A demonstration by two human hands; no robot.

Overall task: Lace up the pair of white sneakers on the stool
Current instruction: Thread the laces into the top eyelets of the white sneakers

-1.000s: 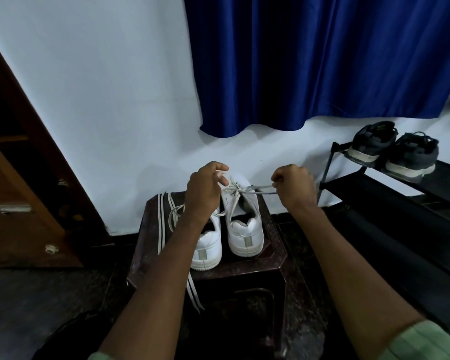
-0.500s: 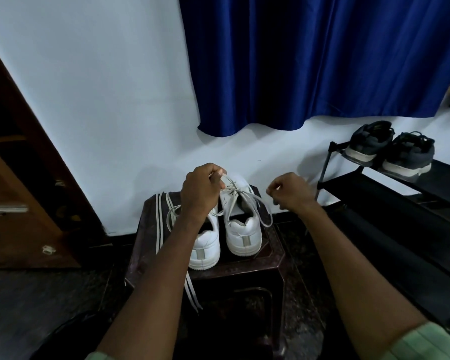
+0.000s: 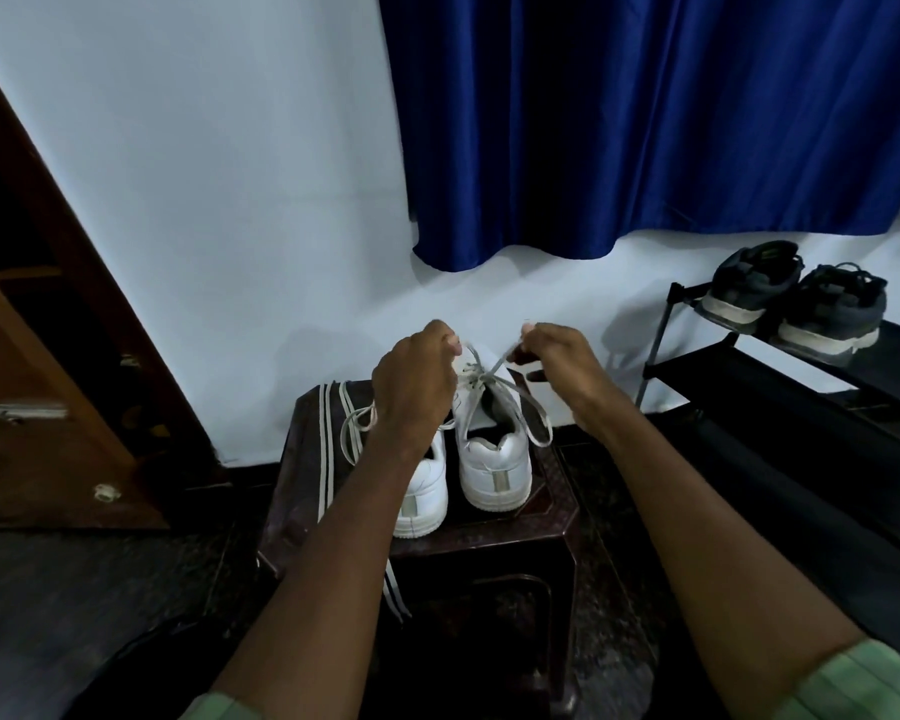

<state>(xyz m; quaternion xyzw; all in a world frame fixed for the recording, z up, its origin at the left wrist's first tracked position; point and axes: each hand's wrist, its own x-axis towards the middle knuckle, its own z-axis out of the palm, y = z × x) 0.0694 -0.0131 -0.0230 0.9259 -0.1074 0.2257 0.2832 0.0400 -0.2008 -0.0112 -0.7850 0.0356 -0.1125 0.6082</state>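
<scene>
**Lacing the right-hand sneaker, both hands up on the lace ends**

Holding position noted over the stool (image 3: 552, 517), which sits at about 6 o'clock from the blue curtain (image 3: 645, 122) against the white wall.

- Left hand (image 3: 417, 379): fingers curled, pinching one end of the lace (image 3: 489, 374) above the toe of the shoe.
- Right hand (image 3: 562, 363): fingers curled, pinching the other lace end; a loop hangs from it toward 6 o'clock, beside the shoe's collar.
- The two ends cross above the right sneaker (image 3: 494, 459), forming an X between the hands.
- Left sneaker (image 3: 424, 496): just beside the right one, at its 8 o'clock, heel toward the camera, partly hidden by the left forearm.
- Loose lace (image 3: 328, 449): lies on the stool at 9 o'clock of the pair and trails over the front edge.
- Dark shoes (image 3: 796, 309) on a black rack (image 3: 853, 376), at 3 o'clock, well apart.
</scene>
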